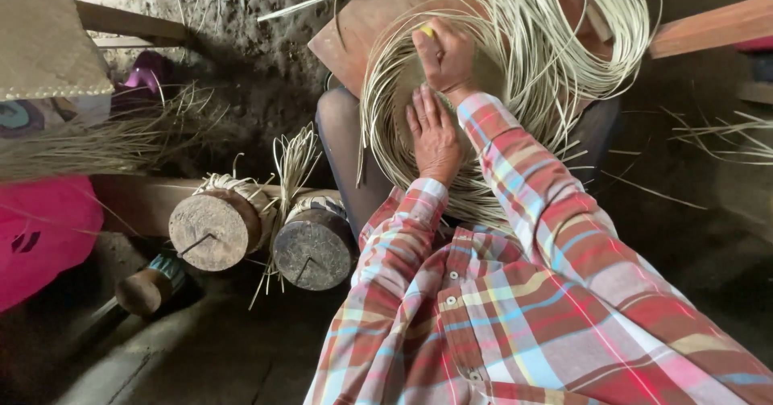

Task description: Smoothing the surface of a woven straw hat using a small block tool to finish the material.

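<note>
woven straw piece [483, 75] being pressed flat by left hand [433, 135]; right hand [445, 55] pinching a strand; judged light, springy, brittle, best gripped at woven centre.

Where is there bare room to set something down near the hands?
Bare floor lies below the two round wooden blocks. Crowded: the woven piece under the left hand and right hand, with loose strands fanning around.
</note>
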